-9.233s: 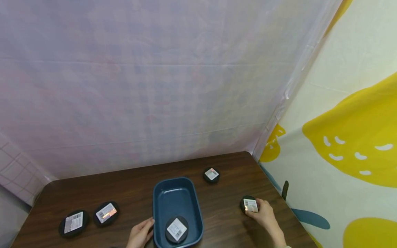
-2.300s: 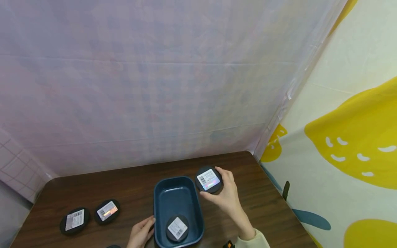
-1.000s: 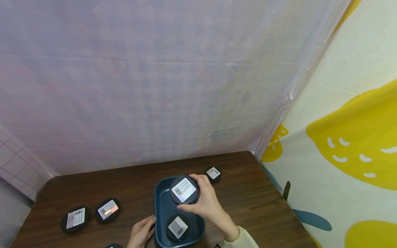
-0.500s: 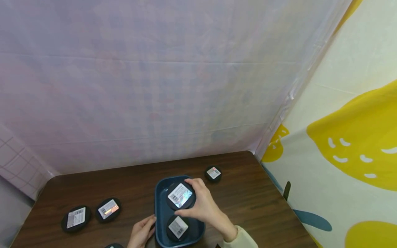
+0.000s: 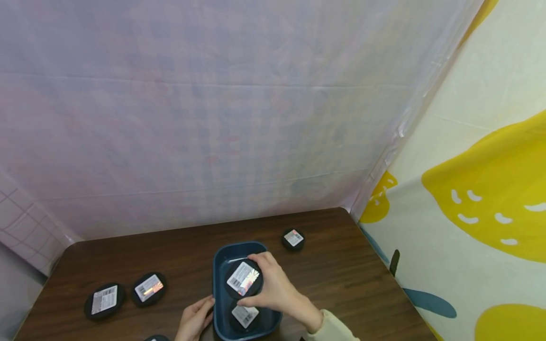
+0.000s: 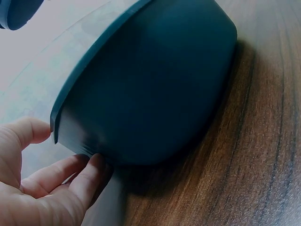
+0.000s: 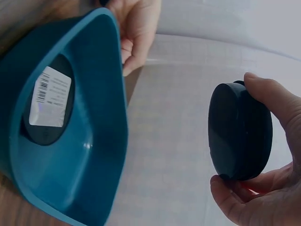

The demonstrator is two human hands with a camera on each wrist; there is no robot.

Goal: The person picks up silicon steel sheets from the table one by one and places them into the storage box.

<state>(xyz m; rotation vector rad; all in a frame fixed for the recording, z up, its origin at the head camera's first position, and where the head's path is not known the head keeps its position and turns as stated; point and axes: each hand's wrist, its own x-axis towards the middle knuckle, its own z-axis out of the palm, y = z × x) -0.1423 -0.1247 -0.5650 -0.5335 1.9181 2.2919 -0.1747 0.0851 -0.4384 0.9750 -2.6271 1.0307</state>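
Observation:
My right hand [image 5: 275, 288] grips a round black container [image 5: 244, 280] with a white barcode label, thumb and fingers at opposite edges. It is held above the deep blue rectangular tray [image 5: 215, 279]; the right wrist view shows this held container [image 7: 240, 134] raised clear of the tray's rim. A second black container [image 5: 246, 318] lies inside the tray's near end, label up, partly covered by my right thumb in the head view. My left hand [image 5: 194, 319] holds the tray's left side; in the left wrist view the thumb meets the rim and the fingers [image 6: 87, 176] curl against the outer wall.
On the brown wooden table [image 5: 183, 255], two black containers [image 5: 104, 301] [image 5: 149, 289] lie at the left. Another container [image 5: 293, 239] lies beyond the tray to the right, and one [image 5: 157, 338] is cut off at the near edge. Hanging cloths [image 5: 204, 142] border the table.
My right hand took a black container at the table's right and carried it left over the tray. Lately it shifted nearer, above the container inside. The left hand stays at the tray.

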